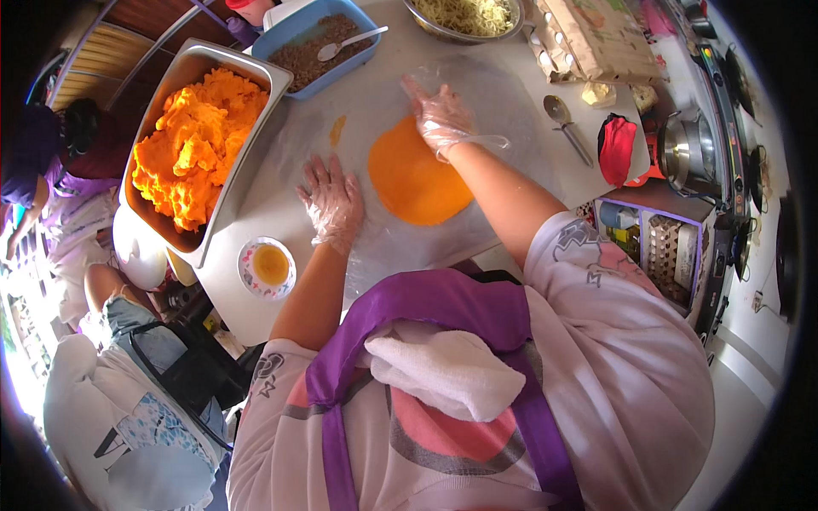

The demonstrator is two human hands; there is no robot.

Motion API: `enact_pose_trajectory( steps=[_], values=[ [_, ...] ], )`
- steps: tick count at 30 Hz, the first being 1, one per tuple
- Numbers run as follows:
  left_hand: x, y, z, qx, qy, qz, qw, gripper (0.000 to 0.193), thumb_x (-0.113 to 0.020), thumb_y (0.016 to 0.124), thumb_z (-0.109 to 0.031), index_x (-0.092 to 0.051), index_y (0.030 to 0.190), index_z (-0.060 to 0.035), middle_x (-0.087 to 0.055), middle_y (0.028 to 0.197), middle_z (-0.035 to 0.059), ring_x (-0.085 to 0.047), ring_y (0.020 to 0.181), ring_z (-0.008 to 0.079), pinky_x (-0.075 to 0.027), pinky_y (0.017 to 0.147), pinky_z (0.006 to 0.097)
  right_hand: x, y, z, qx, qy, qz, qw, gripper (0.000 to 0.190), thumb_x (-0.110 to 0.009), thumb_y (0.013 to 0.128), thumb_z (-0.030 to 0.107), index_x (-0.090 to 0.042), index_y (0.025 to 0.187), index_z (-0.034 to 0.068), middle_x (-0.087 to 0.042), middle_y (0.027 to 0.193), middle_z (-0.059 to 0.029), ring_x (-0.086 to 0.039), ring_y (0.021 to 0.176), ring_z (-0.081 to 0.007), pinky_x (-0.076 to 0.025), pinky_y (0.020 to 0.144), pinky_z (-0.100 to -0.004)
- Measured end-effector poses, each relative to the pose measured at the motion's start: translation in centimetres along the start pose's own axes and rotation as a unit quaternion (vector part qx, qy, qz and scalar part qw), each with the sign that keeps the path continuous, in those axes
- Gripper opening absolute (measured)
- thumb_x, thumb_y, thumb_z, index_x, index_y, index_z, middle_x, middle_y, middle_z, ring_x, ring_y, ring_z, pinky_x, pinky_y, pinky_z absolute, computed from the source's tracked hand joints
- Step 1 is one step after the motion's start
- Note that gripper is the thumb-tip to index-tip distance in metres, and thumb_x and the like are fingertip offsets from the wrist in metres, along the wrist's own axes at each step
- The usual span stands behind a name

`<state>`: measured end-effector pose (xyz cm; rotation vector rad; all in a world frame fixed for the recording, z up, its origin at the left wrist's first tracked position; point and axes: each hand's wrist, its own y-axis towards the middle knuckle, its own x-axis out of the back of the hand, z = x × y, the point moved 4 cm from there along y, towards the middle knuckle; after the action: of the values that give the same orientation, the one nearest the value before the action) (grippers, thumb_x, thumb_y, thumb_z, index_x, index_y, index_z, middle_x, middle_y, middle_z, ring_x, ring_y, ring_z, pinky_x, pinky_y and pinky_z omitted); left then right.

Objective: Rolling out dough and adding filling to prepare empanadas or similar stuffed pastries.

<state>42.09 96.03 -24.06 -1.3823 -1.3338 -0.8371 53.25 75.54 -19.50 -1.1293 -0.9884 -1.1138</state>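
Note:
A flattened orange round of dough (418, 182) lies on a clear plastic sheet (396, 246) before me. My right hand (441, 115), in a clear plastic glove, is at the round's upper right edge, fingers apart and holding nothing. To the left of the round, my left hand (332, 201), gloved the same way, lies palm down with its fingers spread. A small orange smear (337, 130) marks the sheet above it. A deep metal pan (239, 137) at the left holds a mound of orange mash (198, 140). A patterned bowl (243, 273) of yellow liquid stands below the pan.
Across the white table (223, 306) stand a blue tub (370, 56) with ground filling and a white spoon (351, 43), a metal bowl (521, 25) of pale shreds, and egg trays (549, 48). A metal spoon (569, 131) and red-black cloth (617, 150) lie right. Other people are at left.

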Motion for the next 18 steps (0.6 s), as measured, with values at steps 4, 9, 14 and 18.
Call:
enact_pose_trajectory(
  steps=[4,9,14,18],
  values=[
    [0.3,-0.3,-0.1,-0.002,-0.004,-0.015,1.0,0.055,-0.034,0.094,-0.035,-0.03,0.143,-0.0108,-0.018,0.151,0.0177,-0.013,0.14,0.0346,-0.011,0.109,0.0571,0.9,-0.2,-0.1,-0.053,0.039,0.051,0.997,0.055,-0.042,0.093,0.022,-0.025,0.143,0.037,-0.047,0.121,-0.0199,-0.051,0.112,-0.0352,-0.047,0.088,-0.0415],
    [0.9,-0.1,-1.0,-0.002,0.002,0.005,1.0,0.055,-0.037,0.093,-0.035,-0.031,0.141,-0.0081,-0.02,0.15,0.0194,-0.015,0.139,0.0363,-0.011,0.109,0.0583,-2.6,-3.1,4.3,0.151,0.041,-0.018,0.988,0.057,-0.05,0.088,0.021,-0.032,0.142,0.027,-0.061,0.111,-0.0141,-0.062,0.089,-0.0306,-0.05,0.077,-0.0421],
    [0.4,-0.3,-0.3,-0.002,0.003,-0.012,1.0,0.056,-0.036,0.093,-0.035,-0.03,0.142,-0.0082,-0.02,0.15,0.0197,-0.016,0.14,0.0361,-0.012,0.109,0.0575,-2.6,-4.8,6.3,0.134,0.074,0.078,0.985,0.052,-0.048,0.091,0.025,-0.034,0.14,0.036,-0.057,0.102,-0.0202,-0.059,0.092,-0.0357,-0.049,0.079,-0.0449],
    [-0.2,-0.2,-0.4,-0.011,0.017,-0.026,0.999,0.056,-0.036,0.093,-0.034,-0.03,0.143,-0.0088,-0.019,0.151,0.0195,-0.016,0.14,0.036,-0.011,0.11,0.0569,-2.0,-2.2,1.8,0.056,0.099,-0.005,0.994,0.05,-0.047,0.092,0.028,-0.035,0.139,0.034,-0.056,0.097,-0.0226,-0.058,0.088,-0.0366,-0.048,0.08,-0.0454]
  ],
)
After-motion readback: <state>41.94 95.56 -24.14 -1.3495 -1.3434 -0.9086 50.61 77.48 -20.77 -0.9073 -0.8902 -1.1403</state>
